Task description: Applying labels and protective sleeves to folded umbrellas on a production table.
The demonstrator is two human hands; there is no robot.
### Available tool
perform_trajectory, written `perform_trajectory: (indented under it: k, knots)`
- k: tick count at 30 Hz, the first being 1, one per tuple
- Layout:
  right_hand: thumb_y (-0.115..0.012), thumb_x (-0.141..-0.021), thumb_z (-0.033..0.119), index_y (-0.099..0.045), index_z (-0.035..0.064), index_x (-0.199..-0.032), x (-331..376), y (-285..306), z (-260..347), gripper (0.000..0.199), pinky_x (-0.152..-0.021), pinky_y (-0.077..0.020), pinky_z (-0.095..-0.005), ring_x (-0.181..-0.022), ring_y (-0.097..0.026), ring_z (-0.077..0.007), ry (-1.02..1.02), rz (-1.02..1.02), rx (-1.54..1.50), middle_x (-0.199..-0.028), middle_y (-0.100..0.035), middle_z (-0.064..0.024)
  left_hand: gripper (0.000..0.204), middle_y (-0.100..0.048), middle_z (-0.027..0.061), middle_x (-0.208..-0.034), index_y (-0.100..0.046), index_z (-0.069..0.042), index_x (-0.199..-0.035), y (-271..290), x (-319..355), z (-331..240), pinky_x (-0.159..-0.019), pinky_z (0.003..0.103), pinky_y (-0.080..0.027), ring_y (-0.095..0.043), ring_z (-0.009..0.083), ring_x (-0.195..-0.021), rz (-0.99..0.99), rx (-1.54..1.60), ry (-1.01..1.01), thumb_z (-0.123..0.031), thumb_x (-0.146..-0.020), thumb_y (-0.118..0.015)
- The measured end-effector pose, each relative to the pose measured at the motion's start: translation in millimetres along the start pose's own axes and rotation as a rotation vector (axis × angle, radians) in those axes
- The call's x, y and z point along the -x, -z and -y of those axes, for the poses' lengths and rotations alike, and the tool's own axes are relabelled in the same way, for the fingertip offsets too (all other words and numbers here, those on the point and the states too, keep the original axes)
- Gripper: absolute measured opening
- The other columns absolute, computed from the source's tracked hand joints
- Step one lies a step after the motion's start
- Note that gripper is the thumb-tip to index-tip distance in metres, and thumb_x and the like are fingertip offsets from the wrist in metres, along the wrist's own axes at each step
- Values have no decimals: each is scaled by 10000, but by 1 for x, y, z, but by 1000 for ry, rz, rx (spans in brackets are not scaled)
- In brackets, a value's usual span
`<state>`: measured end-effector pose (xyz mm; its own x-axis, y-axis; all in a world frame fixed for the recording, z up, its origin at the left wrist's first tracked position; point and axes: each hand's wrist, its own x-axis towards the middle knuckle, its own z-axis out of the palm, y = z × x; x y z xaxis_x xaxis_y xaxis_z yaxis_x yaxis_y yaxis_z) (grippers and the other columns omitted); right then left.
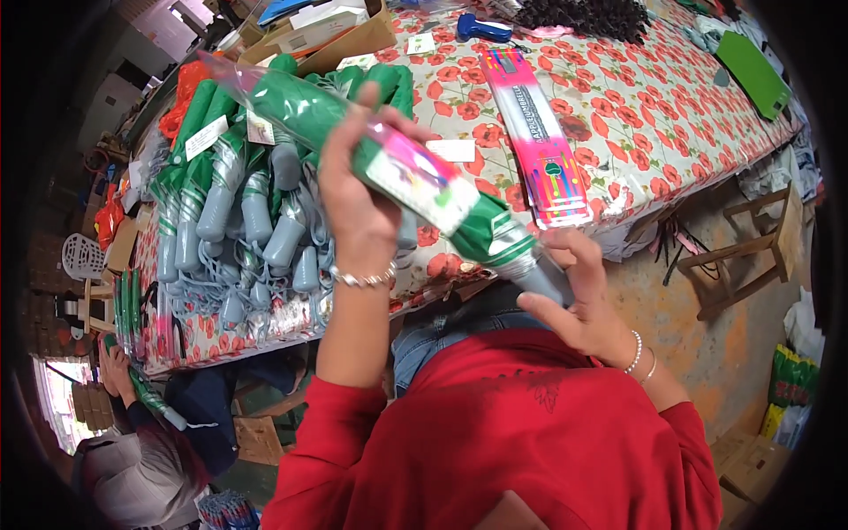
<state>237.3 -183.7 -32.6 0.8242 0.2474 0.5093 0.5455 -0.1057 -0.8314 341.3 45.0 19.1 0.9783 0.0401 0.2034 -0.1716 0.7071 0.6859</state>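
A folded green umbrella [484, 231] with white stripes and a grey handle lies slantwise across the view, above the table's front edge. It sits in a clear plastic sleeve [231, 78] with a pink and white printed panel. My left hand [353, 190] is wrapped round its middle. At the lower right end, the thumb and fingers of my right hand [579, 296] curve about the grey handle. Left of my left hand, a pile of similar green umbrellas [225, 168] rests on the table, grey handles and cord loops toward me.
The table [671, 132] has a red-flowered cover. On it lie a stack of pink and white printed sleeves [539, 141], a blue handheld tool [483, 28] and a cardboard box [353, 40]. A wooden stool [751, 252] stands at right. Another person [146, 464] handles an umbrella at lower left.
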Motion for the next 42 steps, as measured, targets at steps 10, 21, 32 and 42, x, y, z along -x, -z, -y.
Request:
perform_trajectory:
  k: [10, 21, 32, 42]
  knots:
    - [-619, -717, 29, -441, 99, -1237, -25, 4, -3, 554, -582, -425, -306, -652, -540, -204, 231, -102, 581, -883, -579, -83, 361, -603, 130, -935, -520, 17, -1076, -26, 10, 21, -791, 361, -515, -624, 244, -870, -165, -114, 15, -181, -808, -658]
    - [-595, -711, 17, -202, 106, -1341, -36, -8, 3, 747, -574, -437, -280, -658, -546, -193, -558, -11, -1242, -900, -564, -150, 698, -517, 128, -1265, -385, -111, -1339, -27, 66, 55, -853, 350, -494, -599, 250, -985, 306, -98, 403, -354, -776, -717]
    - [-620, -688, 72, -367, 73, -1227, -29, -19, 26, 596, -741, -446, -316, -791, -536, -216, 12, -27, -3, -1067, -492, -186, 345, -608, 80, -811, -497, -54, -1031, 5, -27, -40, -654, 328, -559, -616, 161, -653, -53, 322, -125, -296, -838, -649]
    - [-569, -673, 176, -525, 74, -1075, -99, -62, 15, 418, -892, -367, -450, -1002, -446, -290, 760, -253, 55, -1124, -470, -146, 287, -648, 97, -857, -580, -38, -999, -42, 64, -8, -709, 249, -490, -620, 159, -717, -160, 39, -124, -298, -877, -580]
